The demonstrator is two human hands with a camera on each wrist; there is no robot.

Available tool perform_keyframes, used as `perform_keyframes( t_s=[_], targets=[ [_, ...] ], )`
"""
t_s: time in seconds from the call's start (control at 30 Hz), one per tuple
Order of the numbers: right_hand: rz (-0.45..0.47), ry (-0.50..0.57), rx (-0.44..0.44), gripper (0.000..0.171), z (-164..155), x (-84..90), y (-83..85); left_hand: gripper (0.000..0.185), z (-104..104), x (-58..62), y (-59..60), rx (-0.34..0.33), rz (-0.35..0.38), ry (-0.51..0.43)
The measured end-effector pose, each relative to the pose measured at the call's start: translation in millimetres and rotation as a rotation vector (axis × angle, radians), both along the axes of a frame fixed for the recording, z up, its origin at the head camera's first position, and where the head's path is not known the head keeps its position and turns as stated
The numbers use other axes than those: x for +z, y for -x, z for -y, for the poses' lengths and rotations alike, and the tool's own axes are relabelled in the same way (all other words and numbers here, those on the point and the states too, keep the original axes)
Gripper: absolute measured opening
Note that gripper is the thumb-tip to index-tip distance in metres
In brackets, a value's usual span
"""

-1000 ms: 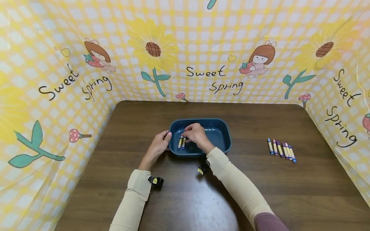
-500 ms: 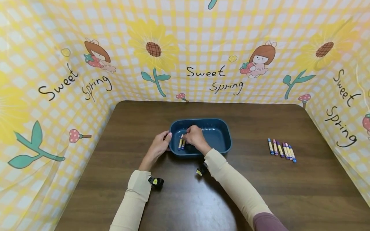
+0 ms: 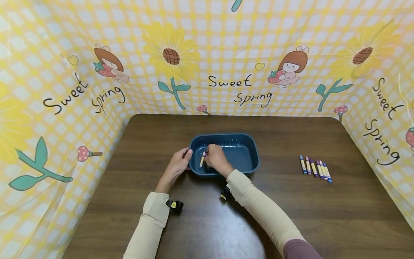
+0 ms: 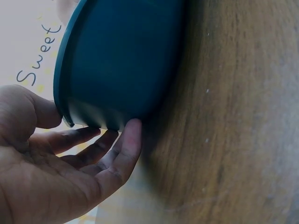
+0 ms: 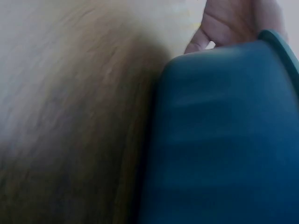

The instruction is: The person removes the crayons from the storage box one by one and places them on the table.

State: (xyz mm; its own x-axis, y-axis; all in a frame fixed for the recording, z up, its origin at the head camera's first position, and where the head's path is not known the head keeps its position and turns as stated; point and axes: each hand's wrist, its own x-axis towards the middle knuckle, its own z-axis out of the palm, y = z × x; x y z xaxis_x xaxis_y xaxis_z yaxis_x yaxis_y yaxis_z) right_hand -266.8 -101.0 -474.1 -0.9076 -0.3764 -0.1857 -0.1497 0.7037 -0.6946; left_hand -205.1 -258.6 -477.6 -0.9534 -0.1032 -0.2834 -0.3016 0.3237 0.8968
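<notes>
Left hand cupped against blue tub wall, fingers relaxed. Right hand inside tub, beside crayon; grip impossible to tell.

In the head view the right hand covers part of the blue tub's floor, so its fingertips and whatever lies under them are hidden; only one crayon shows beside it. The right wrist view is blurred, with the tub wall filling it and the hand itself out of sight. The loose crayons on the desk are too small to tell their labels.
</notes>
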Motion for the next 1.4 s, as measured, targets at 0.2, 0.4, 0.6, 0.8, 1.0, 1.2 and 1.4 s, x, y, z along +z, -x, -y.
perform_keyframes(
  t_s=[0.2, 0.4, 0.6, 0.8, 1.0, 1.2, 1.4],
  targets=[
    [-0.052, 0.018, 0.085, 0.026, -2, -1.5, -6.4, 0.054, -1, -1.4, -2.0, -0.005, 0.003, 0.01],
    [-0.071, 0.01, 0.073, 0.027, -1, 0.1, -5.8, 0.054, -1, 1.4, -0.4, 0.008, 0.006, 0.008],
    [-0.055, 0.029, 0.009, 0.021, -6, 0.9, -1.8, 0.054, -3, 0.9, 0.5, 0.003, 0.005, 0.013],
    [0.21, 0.22, -0.054, 0.014, -15, 5.9, 3.2, 0.053, -3, 1.3, 0.6, 0.018, 0.004, 0.006],
    [0.413, 0.449, -0.114, 0.025, -27, 16.2, 7.3, 0.053, -3, 3.9, 2.1, 0.016, -0.008, 0.01],
    [0.469, 0.618, -0.145, 0.03, -45, 30.0, 7.1, 0.054, -3, 3.9, 1.1, 0.004, -0.005, 0.029],
    [0.463, 0.727, -0.182, 0.035, -65, 39.0, 10.8, 0.053, -3, 2.5, 1.8, 0.0, 0.011, 0.041]
  ],
)
